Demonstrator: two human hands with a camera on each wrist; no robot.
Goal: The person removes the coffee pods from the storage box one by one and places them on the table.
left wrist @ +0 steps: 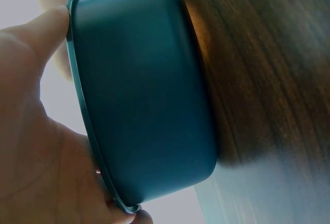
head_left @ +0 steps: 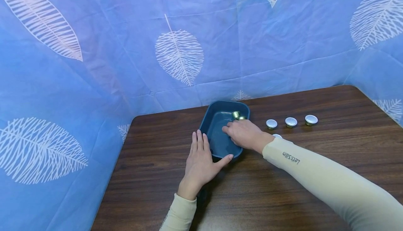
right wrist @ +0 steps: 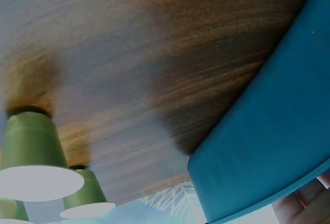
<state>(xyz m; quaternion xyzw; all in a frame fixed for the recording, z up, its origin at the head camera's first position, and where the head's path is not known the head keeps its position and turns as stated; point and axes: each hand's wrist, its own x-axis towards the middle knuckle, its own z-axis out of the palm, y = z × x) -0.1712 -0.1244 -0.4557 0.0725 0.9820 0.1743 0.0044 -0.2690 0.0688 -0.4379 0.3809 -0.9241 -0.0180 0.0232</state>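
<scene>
A dark teal rectangular tub (head_left: 217, 146) stands on the table. My left hand (head_left: 199, 161) rests at its near left corner, fingers straight along the left side and thumb at the near rim. The left wrist view shows that thumb (left wrist: 54, 23) touching the rim. My right hand (head_left: 244, 133) reaches over the right rim into the tub with its fingers bent downward. Its fingertips are largely hidden; I cannot tell whether they hold anything. Just beyond it, two small gold capsules (head_left: 235, 114), tapered like coffee capsules, sit in the far right part of the tub.
Right of the tub, several white-lidded capsules (head_left: 291, 122) stand on the dark wooden table (head_left: 151, 175); one is partly hidden behind my right sleeve (head_left: 315, 168). Their green-gold tapered bodies (right wrist: 33, 139) show in the right wrist view. A blue leaf-patterned cloth (head_left: 220, 49) hangs behind.
</scene>
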